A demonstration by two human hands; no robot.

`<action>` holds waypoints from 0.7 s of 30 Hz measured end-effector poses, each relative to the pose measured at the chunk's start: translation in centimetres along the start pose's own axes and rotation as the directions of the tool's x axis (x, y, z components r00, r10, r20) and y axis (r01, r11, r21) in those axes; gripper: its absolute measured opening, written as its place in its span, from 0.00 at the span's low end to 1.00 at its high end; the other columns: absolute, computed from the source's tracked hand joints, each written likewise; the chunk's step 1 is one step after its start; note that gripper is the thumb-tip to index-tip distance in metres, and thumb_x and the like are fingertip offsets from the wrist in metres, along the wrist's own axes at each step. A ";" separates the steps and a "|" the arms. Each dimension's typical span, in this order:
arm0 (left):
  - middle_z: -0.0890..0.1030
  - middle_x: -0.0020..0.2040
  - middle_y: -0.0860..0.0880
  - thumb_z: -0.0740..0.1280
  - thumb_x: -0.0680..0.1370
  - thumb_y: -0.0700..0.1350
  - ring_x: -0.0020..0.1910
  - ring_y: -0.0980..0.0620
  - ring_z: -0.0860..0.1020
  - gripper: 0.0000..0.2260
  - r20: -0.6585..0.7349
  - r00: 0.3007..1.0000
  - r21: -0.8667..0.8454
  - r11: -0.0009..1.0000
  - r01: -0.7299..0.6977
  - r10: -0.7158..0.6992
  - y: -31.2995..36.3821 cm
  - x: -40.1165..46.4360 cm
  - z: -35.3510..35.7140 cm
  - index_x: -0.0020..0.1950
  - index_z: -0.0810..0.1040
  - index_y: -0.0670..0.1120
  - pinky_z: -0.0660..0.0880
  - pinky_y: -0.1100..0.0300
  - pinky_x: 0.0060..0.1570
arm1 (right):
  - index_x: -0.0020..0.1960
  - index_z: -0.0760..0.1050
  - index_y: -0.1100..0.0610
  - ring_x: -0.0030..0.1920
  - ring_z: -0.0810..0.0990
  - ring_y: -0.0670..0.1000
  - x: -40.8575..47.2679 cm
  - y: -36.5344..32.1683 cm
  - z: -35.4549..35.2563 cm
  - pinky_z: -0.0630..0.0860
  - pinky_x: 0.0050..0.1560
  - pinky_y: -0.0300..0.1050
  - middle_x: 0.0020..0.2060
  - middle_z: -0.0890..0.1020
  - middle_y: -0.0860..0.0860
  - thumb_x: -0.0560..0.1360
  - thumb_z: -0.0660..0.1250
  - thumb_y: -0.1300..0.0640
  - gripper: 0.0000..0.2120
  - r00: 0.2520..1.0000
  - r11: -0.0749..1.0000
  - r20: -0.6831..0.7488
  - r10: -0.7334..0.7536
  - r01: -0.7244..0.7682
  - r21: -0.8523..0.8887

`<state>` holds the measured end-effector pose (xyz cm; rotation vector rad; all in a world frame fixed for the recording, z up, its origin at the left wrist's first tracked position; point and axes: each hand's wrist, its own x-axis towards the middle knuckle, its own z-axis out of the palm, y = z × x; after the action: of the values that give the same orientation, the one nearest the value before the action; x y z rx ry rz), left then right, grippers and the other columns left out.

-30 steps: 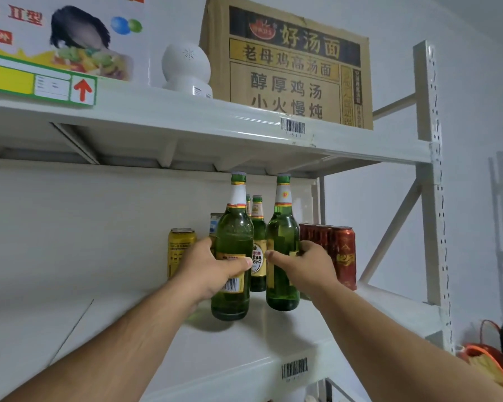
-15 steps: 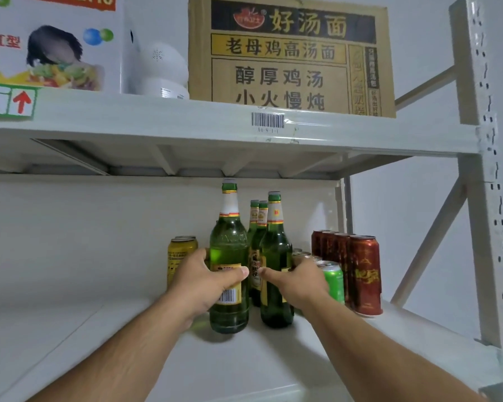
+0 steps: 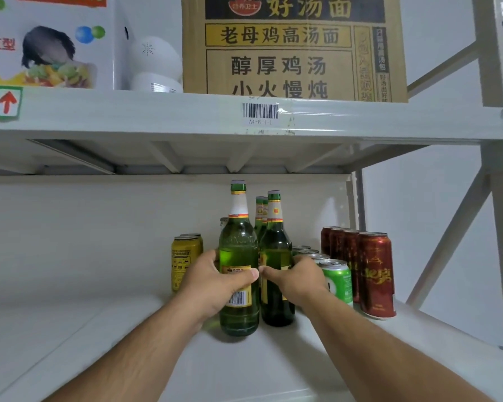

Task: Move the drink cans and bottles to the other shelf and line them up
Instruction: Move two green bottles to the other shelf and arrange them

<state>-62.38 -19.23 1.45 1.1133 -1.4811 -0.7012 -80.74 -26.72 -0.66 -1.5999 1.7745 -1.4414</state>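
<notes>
- My left hand (image 3: pixel 212 281) is wrapped round the front green bottle (image 3: pixel 238 274); fingers curled behind the glass, thumb across the label; bottle upright, its base on the white shelf (image 3: pixel 99 329).
- My right hand (image 3: pixel 296 278) grips the second green bottle (image 3: pixel 275 256) at label height, thumb toward the left hand; that bottle also upright on the shelf, just beside the first and slightly behind it.
- More green bottles (image 3: pixel 260 211) stand behind these two; only their necks show.
- Yellow cans (image 3: pixel 185 264) stand left of the bottles, one behind the other; the near one partly hidden by my left hand.
- Green cans (image 3: pixel 337 281) run in a row right of my right hand; the red cans (image 3: pixel 375 274) stand in a row just beyond them, near the shelf's right edge.
- Upper shelf (image 3: pixel 157 114) carries a brown carton (image 3: pixel 294 47), a white round device (image 3: pixel 154 65) and a white printed box (image 3: pixel 50 42); a barcode label (image 3: pixel 260 113) is on its front edge.
</notes>
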 end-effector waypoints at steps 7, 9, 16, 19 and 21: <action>0.87 0.48 0.54 0.83 0.68 0.49 0.49 0.53 0.85 0.16 -0.004 1.000 0.011 1.000 0.012 -0.012 -0.8 0.3 1.0 0.53 0.82 0.55 0.83 0.50 0.53 | 0.55 0.81 0.50 0.45 0.86 0.51 0.5 0.0 0.3 0.85 0.49 0.53 0.45 0.86 0.47 0.63 0.79 0.34 0.28 1.000 1.000 0.012 0.010 -0.011 0.022; 0.87 0.47 0.54 0.83 0.68 0.49 0.48 0.53 0.86 0.17 -0.005 1.000 0.009 1.000 0.012 -0.012 -1.1 0.3 1.2 0.53 0.82 0.54 0.83 0.49 0.54 | 0.55 0.81 0.50 0.45 0.86 0.51 0.6 -0.1 0.4 0.85 0.49 0.53 0.45 0.86 0.47 0.63 0.79 0.34 0.28 1.000 1.000 0.015 0.010 -0.010 0.020; 0.87 0.48 0.54 0.83 0.67 0.50 0.50 0.53 0.85 0.18 0.004 1.000 0.016 1.000 0.016 -0.016 -1.5 0.4 1.8 0.54 0.82 0.55 0.83 0.47 0.55 | 0.58 0.80 0.51 0.47 0.85 0.50 0.8 -0.2 0.4 0.84 0.52 0.52 0.48 0.86 0.47 0.67 0.79 0.38 0.26 0.999 0.999 0.054 0.003 -0.005 0.047; 0.87 0.48 0.54 0.83 0.67 0.50 0.50 0.53 0.85 0.18 -0.002 1.000 0.016 1.000 0.016 -0.016 -1.6 0.7 2.0 0.54 0.82 0.55 0.83 0.47 0.55 | 0.59 0.80 0.53 0.47 0.85 0.52 0.9 -0.4 0.4 0.84 0.52 0.53 0.48 0.86 0.49 0.68 0.79 0.39 0.26 0.997 0.998 0.074 0.006 -0.010 0.056; 0.87 0.48 0.55 0.83 0.67 0.50 0.50 0.53 0.85 0.18 -0.008 1.000 0.011 1.000 0.017 -0.017 -1.7 0.9 2.1 0.54 0.82 0.55 0.83 0.47 0.56 | 0.59 0.79 0.53 0.47 0.85 0.52 1.0 -0.4 0.5 0.84 0.52 0.54 0.48 0.86 0.50 0.69 0.79 0.40 0.26 0.996 0.998 0.084 0.003 -0.008 0.069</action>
<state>-63.96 -21.02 -0.11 1.1376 -1.4722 -0.7007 -80.46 -27.76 -0.18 -1.5950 1.6624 -1.3967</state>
